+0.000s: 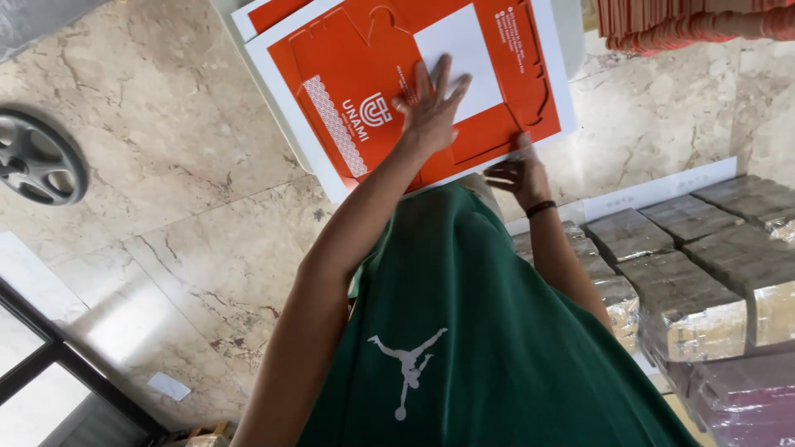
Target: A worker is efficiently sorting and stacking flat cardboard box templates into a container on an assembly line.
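Observation:
A flat orange die-cut cardboard sheet with white borders and a white square panel lies on a stack of similar sheets on a white surface ahead of me. My left hand presses flat on its middle, fingers spread, just below the white panel. My right hand, with a dark band at the wrist, pinches the sheet's near right edge with curled fingers. My green shirt fills the lower part of the view.
Plastic-wrapped brown bundles are stacked at the right. A pile of orange cardboard pieces sits at the top right. On the marble floor lie a black round wheel-like object and a small white scrap.

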